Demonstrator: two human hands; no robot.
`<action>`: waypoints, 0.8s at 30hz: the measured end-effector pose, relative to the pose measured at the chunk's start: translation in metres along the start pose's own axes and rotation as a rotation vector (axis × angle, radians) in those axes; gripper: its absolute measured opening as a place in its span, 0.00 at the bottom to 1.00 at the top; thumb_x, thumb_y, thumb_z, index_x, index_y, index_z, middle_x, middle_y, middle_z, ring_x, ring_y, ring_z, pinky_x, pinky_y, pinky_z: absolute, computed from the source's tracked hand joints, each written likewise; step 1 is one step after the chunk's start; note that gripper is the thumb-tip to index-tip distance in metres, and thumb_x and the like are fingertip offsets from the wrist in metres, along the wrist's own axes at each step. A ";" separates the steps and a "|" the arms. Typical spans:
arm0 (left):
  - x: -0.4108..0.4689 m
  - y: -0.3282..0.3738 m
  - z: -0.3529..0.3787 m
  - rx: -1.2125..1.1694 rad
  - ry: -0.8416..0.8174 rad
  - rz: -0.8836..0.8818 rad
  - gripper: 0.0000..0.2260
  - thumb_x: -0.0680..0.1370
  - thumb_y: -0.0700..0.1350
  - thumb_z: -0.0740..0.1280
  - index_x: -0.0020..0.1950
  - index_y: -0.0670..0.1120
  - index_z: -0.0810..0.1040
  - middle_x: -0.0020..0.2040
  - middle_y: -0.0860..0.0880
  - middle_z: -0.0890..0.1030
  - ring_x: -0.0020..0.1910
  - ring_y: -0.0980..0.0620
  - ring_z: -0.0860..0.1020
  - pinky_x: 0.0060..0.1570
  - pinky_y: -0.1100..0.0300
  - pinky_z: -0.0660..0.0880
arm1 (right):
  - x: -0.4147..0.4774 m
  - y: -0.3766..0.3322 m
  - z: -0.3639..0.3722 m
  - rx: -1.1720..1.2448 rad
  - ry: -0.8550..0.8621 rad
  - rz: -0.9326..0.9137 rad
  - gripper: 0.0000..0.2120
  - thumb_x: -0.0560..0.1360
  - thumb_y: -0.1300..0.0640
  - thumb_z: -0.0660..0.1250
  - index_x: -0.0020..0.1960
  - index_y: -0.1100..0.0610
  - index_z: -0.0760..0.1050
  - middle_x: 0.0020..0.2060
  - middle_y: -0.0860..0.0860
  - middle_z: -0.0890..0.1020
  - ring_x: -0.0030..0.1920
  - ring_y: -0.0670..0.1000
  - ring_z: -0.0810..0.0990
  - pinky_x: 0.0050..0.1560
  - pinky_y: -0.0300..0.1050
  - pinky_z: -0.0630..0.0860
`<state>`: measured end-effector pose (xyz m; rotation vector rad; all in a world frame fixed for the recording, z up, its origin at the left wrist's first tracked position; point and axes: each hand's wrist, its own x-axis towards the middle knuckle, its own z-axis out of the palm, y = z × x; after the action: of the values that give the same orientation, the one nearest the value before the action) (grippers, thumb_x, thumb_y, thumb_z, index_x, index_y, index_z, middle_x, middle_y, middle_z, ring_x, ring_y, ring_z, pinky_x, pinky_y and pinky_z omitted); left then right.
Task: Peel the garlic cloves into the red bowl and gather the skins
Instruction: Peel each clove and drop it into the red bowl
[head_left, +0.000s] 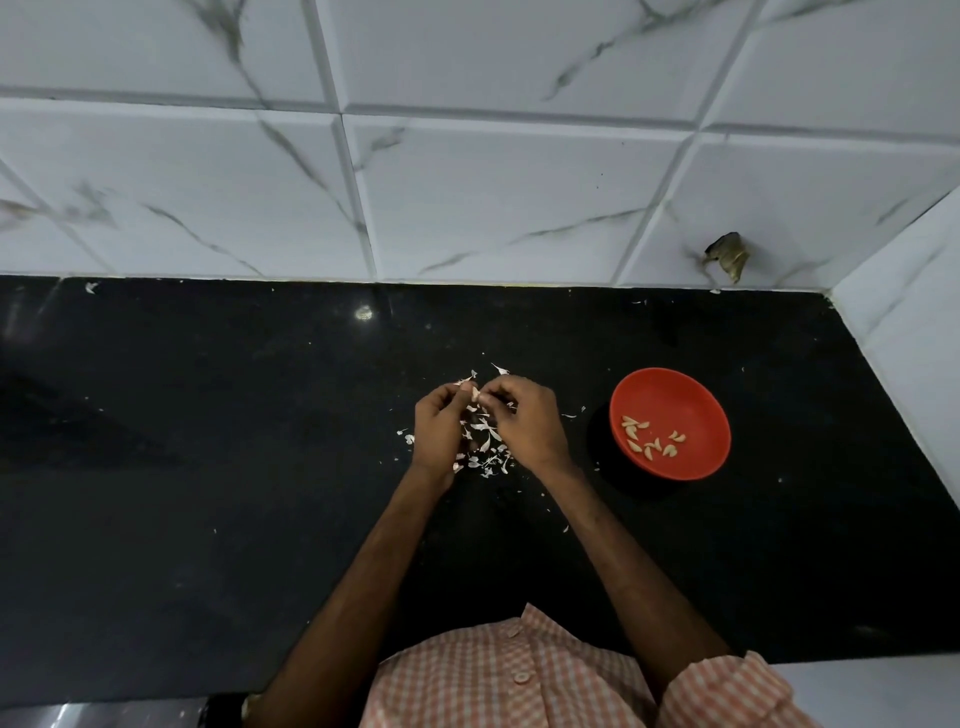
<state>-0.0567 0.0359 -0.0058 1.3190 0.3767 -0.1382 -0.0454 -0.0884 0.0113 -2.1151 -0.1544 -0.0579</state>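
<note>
- Head view: the left hand (439, 423) and the right hand (527, 421) meet above the middle of the tabletop (208, 467), fingertips close together.
- The fingers (453, 394) of the left hand curl round 1 small pale garlic clove (475, 393). The right hand's fingers (500, 388) are bent and pinch at the same clove from the other side.
- Thin, papery white skins (485, 447) lie in a loose scatter on the tabletop under and between the 2 hands, with stray flakes farther out.
- The red bowl (675, 395) is round, shallow and smooth. It sits on the tabletop to the right of the hands, apart from them.
- Peeled cloves (652, 439), cream-coloured and crescent-shaped, lie in the near left part of the bowl.
- The tabletop is black, polished stone with fine speckles and a dull sheen.
- Behind it rises a wall of large glossy white tiles (493, 182) with grey marble veins and bevelled edges. A second white wall closes the right side.
- A ragged brown patch (724, 254) marks the wall low near that corner.
- A checked orange-and-white shirt (498, 675) with buttons fills the bottom edge.
</note>
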 end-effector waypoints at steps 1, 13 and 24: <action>-0.002 0.002 0.000 -0.004 -0.020 -0.020 0.11 0.83 0.45 0.63 0.47 0.41 0.81 0.37 0.46 0.79 0.30 0.56 0.74 0.24 0.63 0.69 | 0.000 0.001 -0.001 -0.008 0.000 -0.015 0.03 0.76 0.65 0.71 0.48 0.60 0.83 0.40 0.44 0.83 0.45 0.43 0.82 0.48 0.39 0.80; -0.005 0.006 -0.005 0.048 -0.109 0.033 0.10 0.83 0.45 0.64 0.54 0.41 0.82 0.41 0.46 0.82 0.34 0.55 0.78 0.26 0.61 0.73 | -0.002 0.007 -0.009 -0.230 -0.068 -0.114 0.03 0.77 0.55 0.68 0.46 0.53 0.74 0.42 0.44 0.77 0.40 0.45 0.78 0.42 0.50 0.80; -0.001 0.003 -0.005 0.036 -0.078 0.113 0.06 0.79 0.35 0.70 0.55 0.38 0.81 0.44 0.45 0.85 0.36 0.55 0.82 0.30 0.64 0.76 | -0.003 0.008 -0.007 -0.313 0.031 -0.141 0.06 0.77 0.55 0.70 0.45 0.55 0.74 0.43 0.46 0.76 0.40 0.46 0.75 0.39 0.48 0.77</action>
<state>-0.0573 0.0414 -0.0034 1.3627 0.2340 -0.1014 -0.0468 -0.0990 0.0083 -2.4105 -0.2921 -0.2100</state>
